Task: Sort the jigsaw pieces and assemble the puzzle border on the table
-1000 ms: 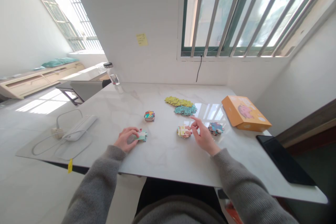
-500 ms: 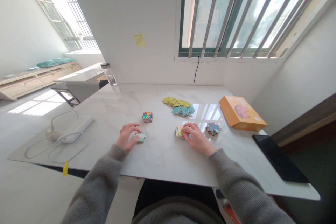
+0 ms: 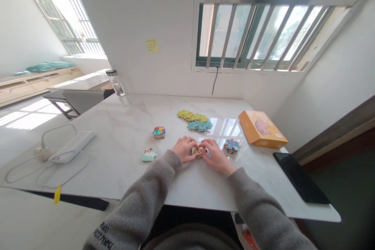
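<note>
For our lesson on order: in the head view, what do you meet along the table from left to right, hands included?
White bar, bottle, mint pile, left hand, right hand, orange box, black slab.

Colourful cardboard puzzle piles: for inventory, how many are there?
6: lime pile, teal pile farthest; multicoloured pile, mint pile left; cream pile, partly hidden, between left hand and right hand; bluish pile right.

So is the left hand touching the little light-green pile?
Apart. In the head view, white table shows between the left hand and the light-green pile.
</note>
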Available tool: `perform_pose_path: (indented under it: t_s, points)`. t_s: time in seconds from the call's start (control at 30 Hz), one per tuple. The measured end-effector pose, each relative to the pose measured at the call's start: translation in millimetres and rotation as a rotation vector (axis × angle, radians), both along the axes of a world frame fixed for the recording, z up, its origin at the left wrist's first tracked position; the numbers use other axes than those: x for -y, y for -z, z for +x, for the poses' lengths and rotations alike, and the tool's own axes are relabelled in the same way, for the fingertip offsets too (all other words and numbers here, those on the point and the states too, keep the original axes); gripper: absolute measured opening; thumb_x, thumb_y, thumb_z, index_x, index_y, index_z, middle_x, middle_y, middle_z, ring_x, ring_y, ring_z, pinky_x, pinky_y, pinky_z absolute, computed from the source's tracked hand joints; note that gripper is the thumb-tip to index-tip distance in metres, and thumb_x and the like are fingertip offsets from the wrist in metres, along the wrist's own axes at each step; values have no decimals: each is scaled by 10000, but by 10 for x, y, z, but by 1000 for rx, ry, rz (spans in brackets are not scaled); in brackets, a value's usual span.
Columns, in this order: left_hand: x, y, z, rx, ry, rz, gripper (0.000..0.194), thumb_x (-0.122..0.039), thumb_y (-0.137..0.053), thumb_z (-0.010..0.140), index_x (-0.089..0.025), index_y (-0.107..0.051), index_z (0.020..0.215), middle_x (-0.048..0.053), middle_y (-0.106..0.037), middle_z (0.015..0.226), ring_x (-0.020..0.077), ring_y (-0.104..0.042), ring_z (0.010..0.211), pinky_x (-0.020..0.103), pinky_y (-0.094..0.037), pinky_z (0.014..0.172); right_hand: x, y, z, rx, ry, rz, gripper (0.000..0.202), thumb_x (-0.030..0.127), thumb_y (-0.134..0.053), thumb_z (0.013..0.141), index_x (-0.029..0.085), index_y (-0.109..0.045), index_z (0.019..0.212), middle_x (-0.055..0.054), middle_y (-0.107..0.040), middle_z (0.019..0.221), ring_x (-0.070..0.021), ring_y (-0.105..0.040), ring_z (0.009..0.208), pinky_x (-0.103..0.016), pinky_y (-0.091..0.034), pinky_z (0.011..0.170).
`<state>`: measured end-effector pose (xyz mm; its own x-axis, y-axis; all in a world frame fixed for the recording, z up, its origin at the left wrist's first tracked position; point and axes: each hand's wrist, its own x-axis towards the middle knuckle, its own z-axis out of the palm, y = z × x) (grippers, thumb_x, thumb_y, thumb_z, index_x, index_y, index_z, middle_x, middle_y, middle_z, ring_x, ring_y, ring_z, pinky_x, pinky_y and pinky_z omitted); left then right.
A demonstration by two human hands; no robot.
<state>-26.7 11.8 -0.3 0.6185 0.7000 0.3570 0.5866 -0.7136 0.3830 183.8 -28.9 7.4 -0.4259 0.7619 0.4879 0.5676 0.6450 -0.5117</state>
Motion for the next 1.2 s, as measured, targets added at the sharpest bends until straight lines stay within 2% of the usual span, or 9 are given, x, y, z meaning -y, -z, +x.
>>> perform_pose_path:
  t_s: [0.13, 0.27, 0.4, 0.53, 0.67, 0.77, 0.93, 1.1, 1.2]
  points:
    - [16, 28, -46, 158, -5, 46, 210, -197, -735, 743, -234, -628, 920, 48, -654, 1123, 254, -571, 1075, 437, -437, 952, 9, -48, 3, -69, 48, -8, 267, 183, -562, 899, 224, -586, 1162, -111, -572, 1172, -261, -519, 1134, -446, -444, 1008]
    - [68, 28, -40, 336, -72, 181, 207, -245, -734, 774, -226, -615, 942, 69, -643, 1102, 244, -587, 1037, 430, -447, 945, -12, -58, -15, -259, 121, -140, 316, 271, -524, 943, 221, -528, 1255, -70, -629, 1016, -207, -587, 890, -379, -488, 849]
    - [137, 63, 51, 321, -66, 324, 255, -298, -756, 779, -233, -639, 996, 72, -647, 1053, 242, -600, 986, 400, -462, 852, -45, -22, -55, -454, 91, -311, 301, 312, -494, 949, 209, -529, 1229, 1, -603, 802, -164, -569, 714, -303, -465, 686]
    - [175, 81, 90, 299, -35, 430, 231, -290, -728, 810, -238, -662, 1025, 66, -661, 984, 230, -595, 933, 388, -477, 827, -54, -36, -47, -526, 144, -313, 239, 324, -478, 938, 193, -591, 1103, 9, -558, 757, -154, -533, 682, -291, -441, 652]
    - [198, 32, 65, 284, 44, 374, 440, -214, -718, 779, -259, -610, 1203, 79, -654, 1212, 255, -569, 1096, 427, -475, 955, -32, -64, -27, -459, 106, -291, 261, 332, -484, 946, 189, -577, 1143, 17, -520, 745, -152, -510, 674, -288, -428, 647]
    - [213, 4, 58, 308, 138, 316, 533, -130, -668, 768, -270, -564, 1272, 61, -652, 1268, 247, -555, 1179, 426, -463, 1001, -10, -55, -47, -430, 12, -302, 311, 326, -474, 964, 195, -524, 1241, 19, -512, 765, -148, -506, 683, -285, -424, 655]
    - [237, 7, 76, 334, 135, 276, 374, -109, -634, 773, -259, -621, 1115, 58, -670, 1228, 238, -575, 1160, 415, -467, 975, 22, -59, -81, -436, -69, -326, 373, 340, -466, 986, 207, -463, 1334, 16, -518, 794, -149, -521, 717, -291, -444, 688]
    - [235, -102, 7, 345, -58, 244, 278, -157, -682, 710, -237, -605, 965, 50, -702, 1112, 242, -609, 1052, 421, -424, 955, 10, -87, -56, -493, 24, -243, 421, 347, -481, 981, 221, -423, 1379, -4, -548, 850, -159, -540, 746, -327, -496, 741]
    - [133, -244, -252, 321, -221, 223, 256, -163, -666, 714, -229, -589, 949, 46, -711, 1083, 242, -610, 1042, 430, -391, 985, -7, -78, -34, -522, 96, -209, 404, 343, -453, 989, 235, -414, 1376, -8, -530, 865, -173, -559, 790, -346, -530, 760]
